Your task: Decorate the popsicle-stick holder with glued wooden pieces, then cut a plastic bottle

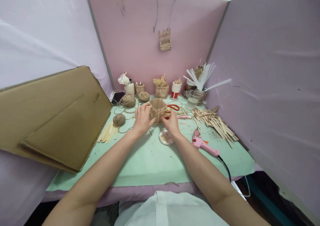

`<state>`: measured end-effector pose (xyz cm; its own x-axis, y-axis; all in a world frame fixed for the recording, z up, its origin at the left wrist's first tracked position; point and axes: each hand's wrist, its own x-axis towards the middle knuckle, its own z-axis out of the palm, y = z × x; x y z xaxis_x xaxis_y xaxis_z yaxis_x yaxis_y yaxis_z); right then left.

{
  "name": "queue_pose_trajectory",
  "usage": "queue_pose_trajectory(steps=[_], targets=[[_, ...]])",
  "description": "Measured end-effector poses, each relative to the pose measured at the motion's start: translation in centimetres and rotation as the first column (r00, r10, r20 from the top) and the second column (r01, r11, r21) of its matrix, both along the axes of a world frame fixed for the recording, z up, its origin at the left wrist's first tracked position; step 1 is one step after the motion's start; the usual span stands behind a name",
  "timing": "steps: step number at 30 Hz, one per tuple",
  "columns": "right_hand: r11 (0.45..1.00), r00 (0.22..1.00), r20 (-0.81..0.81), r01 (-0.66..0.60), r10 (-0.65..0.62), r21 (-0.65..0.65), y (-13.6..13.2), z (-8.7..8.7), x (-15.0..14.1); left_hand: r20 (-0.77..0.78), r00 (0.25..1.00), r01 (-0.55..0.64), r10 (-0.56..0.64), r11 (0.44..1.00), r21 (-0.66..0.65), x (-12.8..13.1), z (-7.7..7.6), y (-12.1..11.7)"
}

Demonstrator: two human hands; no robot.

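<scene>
No words, numbers or brand names can be read anywhere. From the middle of the view, between one and two o'clock, a paper cup bears a red block with a paler mark in it, too small and blurred to make out as letters or a logo. Toward nine o'clock, the cardboard has a small mark near its right edge; whether it is writing or a scuff cannot be told.
</scene>
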<state>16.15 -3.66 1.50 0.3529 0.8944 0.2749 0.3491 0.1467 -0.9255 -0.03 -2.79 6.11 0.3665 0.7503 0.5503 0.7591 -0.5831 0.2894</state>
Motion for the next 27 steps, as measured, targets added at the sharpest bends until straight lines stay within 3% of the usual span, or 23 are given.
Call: queue_pose_trajectory(steps=[5, 9, 12, 16, 20, 22, 24, 27], targets=[[1.0, 0.999, -0.036, 0.022, -0.022, 0.017, -0.5, 0.5, -0.2, -0.291, 0.94, 0.171, -0.178, 0.984, -0.05, 1.6, 3.8, 1.6], [0.999, 0.999, -0.028, 0.032, -0.032, -0.015, -1.1, 0.8, 0.0, -0.481, 0.859, 0.125, -0.176, 0.983, -0.137, 3.7, 4.3, 2.8], [1.0, 0.999, -0.048, 0.012, -0.013, -0.016, -2.2, 1.2, -0.1, -0.49, 0.856, 0.09, -0.162, 0.982, -0.168, 4.2, 4.2, 4.0], [0.987, 0.987, -0.032, -0.157, 0.157, -0.02, -5.1, 2.0, -1.1, -0.291, 0.95, 0.036, -0.113, 0.966, -0.258, 1.9, 5.5, 5.2], [0.912, 0.903, 0.148, -0.382, 0.403, -0.15, -8.9, 3.2, -2.5, 0.116, 0.99, 0.129, -0.083, 0.863, -0.489, -2.2, 6.7, 4.5], [0.897, 0.842, 0.313, -0.389, 0.439, -0.211, -10.5, 3.9, -2.6, 0.336, 0.941, 0.218, -0.032, 0.817, -0.534, -3.9, 6.3, 3.6], [0.904, 0.791, 0.439, -0.361, 0.426, -0.227, -11.9, 4.6, -1.9, 0.53, 0.847, 0.311, 0.038, 0.773, -0.553, -5.0, 5.5, 2.8], [0.939, 0.765, 0.544, -0.276, 0.344, -0.205, -13.8, 6.0, 1.0, 0.691, 0.715, 0.4, 0.111, 0.745, -0.534, -5.6, 4.2, 1.9]])
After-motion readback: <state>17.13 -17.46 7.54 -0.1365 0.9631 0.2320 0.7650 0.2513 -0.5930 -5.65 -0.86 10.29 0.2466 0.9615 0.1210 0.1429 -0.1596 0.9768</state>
